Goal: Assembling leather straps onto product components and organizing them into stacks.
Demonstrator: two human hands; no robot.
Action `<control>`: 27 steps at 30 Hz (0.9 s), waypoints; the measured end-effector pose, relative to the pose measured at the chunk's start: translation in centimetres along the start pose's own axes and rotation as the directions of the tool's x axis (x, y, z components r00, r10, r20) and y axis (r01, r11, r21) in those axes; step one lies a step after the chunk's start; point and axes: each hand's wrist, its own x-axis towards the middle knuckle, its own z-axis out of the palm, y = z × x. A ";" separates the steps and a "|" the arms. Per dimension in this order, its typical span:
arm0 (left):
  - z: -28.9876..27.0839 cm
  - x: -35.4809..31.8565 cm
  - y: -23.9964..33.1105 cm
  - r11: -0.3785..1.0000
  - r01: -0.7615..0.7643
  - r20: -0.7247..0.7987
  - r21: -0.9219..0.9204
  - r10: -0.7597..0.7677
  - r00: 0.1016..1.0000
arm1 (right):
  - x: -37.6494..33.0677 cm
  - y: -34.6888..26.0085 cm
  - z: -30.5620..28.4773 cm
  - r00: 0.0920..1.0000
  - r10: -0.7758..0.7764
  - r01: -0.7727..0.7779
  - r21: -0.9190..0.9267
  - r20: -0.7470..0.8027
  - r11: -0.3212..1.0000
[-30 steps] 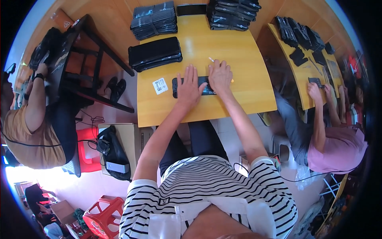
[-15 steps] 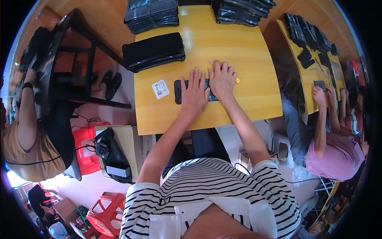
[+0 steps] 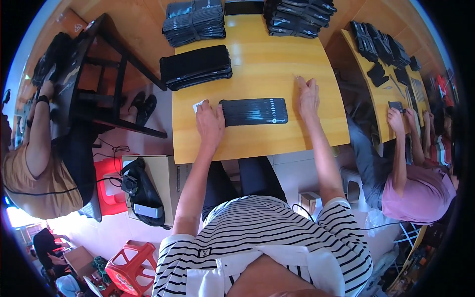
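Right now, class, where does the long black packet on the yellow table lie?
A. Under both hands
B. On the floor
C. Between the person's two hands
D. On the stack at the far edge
C: the long black packet lies flat on the yellow table, with the left hand at one end and the right hand beyond the other.

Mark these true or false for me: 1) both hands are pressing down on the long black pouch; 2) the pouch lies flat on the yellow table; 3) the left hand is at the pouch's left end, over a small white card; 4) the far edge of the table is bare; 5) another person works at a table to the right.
1) False. The left hand sits at the left end of the long black pouch, and the right hand rests on the yellow table, apart from its right end.
2) True.
3) True; the small white card peeks out by the fingers.
4) False. Stacks of black pouches line it.
5) True; a person in a pink shirt.
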 end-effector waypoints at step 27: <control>4.0 0.4 3.1 0.943 0.141 -0.222 0.302 -0.074 0.972 | -2.2 1.5 0.4 0.979 -0.110 0.111 -0.006 -0.173 0.994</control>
